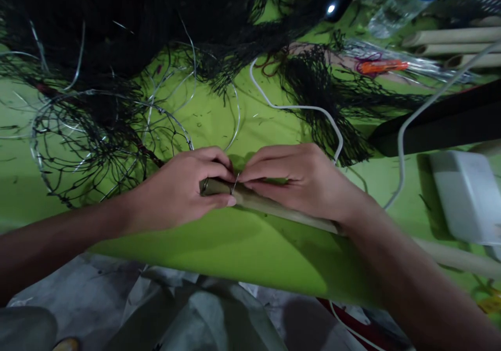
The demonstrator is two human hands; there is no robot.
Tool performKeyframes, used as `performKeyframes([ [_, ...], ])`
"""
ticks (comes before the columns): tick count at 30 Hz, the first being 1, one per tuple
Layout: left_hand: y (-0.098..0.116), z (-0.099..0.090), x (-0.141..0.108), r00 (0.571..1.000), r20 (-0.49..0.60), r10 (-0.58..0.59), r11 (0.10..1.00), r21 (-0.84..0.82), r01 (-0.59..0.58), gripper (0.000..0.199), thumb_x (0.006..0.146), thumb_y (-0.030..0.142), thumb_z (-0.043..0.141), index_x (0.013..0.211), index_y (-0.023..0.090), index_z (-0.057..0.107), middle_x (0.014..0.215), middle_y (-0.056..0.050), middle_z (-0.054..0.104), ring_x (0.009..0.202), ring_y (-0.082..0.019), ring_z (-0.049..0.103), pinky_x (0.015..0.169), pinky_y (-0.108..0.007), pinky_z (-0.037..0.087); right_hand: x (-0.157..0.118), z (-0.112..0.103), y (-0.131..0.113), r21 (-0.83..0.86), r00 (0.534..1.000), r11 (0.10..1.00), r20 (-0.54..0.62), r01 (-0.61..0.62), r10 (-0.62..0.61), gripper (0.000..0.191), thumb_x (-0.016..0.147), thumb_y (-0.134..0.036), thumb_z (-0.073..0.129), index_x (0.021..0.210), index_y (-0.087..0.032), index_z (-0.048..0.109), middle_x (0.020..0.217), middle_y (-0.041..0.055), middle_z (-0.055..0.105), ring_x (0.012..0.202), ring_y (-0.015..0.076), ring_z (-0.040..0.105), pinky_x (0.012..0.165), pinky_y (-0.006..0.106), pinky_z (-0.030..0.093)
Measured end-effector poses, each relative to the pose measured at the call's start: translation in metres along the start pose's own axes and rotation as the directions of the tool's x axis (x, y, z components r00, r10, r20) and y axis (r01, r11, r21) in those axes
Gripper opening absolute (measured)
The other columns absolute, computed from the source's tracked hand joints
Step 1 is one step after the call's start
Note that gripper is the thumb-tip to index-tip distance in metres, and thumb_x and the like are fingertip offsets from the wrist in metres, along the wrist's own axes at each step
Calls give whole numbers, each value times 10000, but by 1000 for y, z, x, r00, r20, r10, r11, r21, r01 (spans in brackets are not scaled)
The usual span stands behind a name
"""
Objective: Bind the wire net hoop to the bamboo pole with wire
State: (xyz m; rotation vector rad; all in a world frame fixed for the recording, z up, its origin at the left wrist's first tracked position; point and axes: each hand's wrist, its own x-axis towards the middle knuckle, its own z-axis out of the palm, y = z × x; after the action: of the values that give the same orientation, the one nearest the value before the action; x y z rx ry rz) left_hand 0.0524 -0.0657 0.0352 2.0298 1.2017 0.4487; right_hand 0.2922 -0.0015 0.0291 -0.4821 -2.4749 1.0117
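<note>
A bamboo-like stick (289, 213) lies along the front of the green table, running from between my hands to below my right wrist. My left hand (188, 184) is closed around its left end, thumb along the near side. My right hand (301, 178) is above the stick, its thumb and fingertips pinching a thin shiny wire (235, 183) that crosses the stick beside my left fingertips. Left of my left hand spreads black netting (90, 152) on a clear wire hoop, its dark cord reaching toward my left hand.
A dark net heap (129, 16) fills the back left. More netting (313, 79), a white cable (297, 107), an orange-handled tool (383, 67), a bottle (407, 6) and tubes (450, 37) lie behind. At right are a black object (446, 118) and a white box (465, 194).
</note>
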Motion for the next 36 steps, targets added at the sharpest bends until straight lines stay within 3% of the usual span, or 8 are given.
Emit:
performKeyframes([
  [4,0,-1,2,1000,23,-7,1000,-23,8,185,913,290,739,1055,180,785,1131,-45,718,1017,-187,690,901,-297,531,1,-3,-1,-315,973,922,40,226,-225,159,1022,-214,584,1080,-164,723,1034,34,711,858,105,651,721,249,462],
  [8,0,-4,6,998,63,21,993,-119,-14,113,907,229,735,993,184,794,1086,-35,711,998,-178,683,882,-290,532,9,-7,-7,-568,949,764,128,307,-287,212,1057,-211,486,1058,-136,684,976,60,664,831,132,582,733,273,441],
  [10,1,-5,7,996,82,29,985,-175,-14,102,915,197,725,982,184,801,1099,-35,706,1037,-178,676,911,-294,531,14,-11,-7,-558,946,764,167,324,-278,217,1062,-235,488,1080,-140,681,1023,66,663,876,138,585,770,274,461],
  [14,-2,-4,6,996,83,37,972,-234,-16,113,930,197,723,992,211,815,1160,-28,712,1077,-173,677,927,-297,541,22,-23,0,-380,916,837,244,394,-319,200,1047,-260,539,1095,-145,695,1174,71,678,976,138,604,843,288,485],
  [20,-7,-2,5,998,60,21,968,-253,-5,103,911,237,764,1000,225,814,1136,-24,720,1040,-166,688,925,-299,547,29,-29,17,-227,898,877,233,424,-374,132,1003,-226,626,1075,-166,720,1125,37,718,962,115,632,829,280,463],
  [29,-4,-1,5,992,57,-111,985,-123,118,221,867,352,798,1031,205,775,1104,4,706,983,-169,682,892,-312,504,28,-14,24,-201,915,912,272,357,-299,153,1024,-238,593,1056,-153,715,1024,33,713,919,108,629,799,260,462],
  [36,-3,-2,6,988,50,-147,985,-79,151,254,858,410,779,996,200,737,1080,-14,708,977,-203,674,844,-337,494,26,-10,26,-249,907,884,259,395,-332,167,1027,-237,580,1054,-140,713,1014,40,715,912,123,632,819,279,487],
])
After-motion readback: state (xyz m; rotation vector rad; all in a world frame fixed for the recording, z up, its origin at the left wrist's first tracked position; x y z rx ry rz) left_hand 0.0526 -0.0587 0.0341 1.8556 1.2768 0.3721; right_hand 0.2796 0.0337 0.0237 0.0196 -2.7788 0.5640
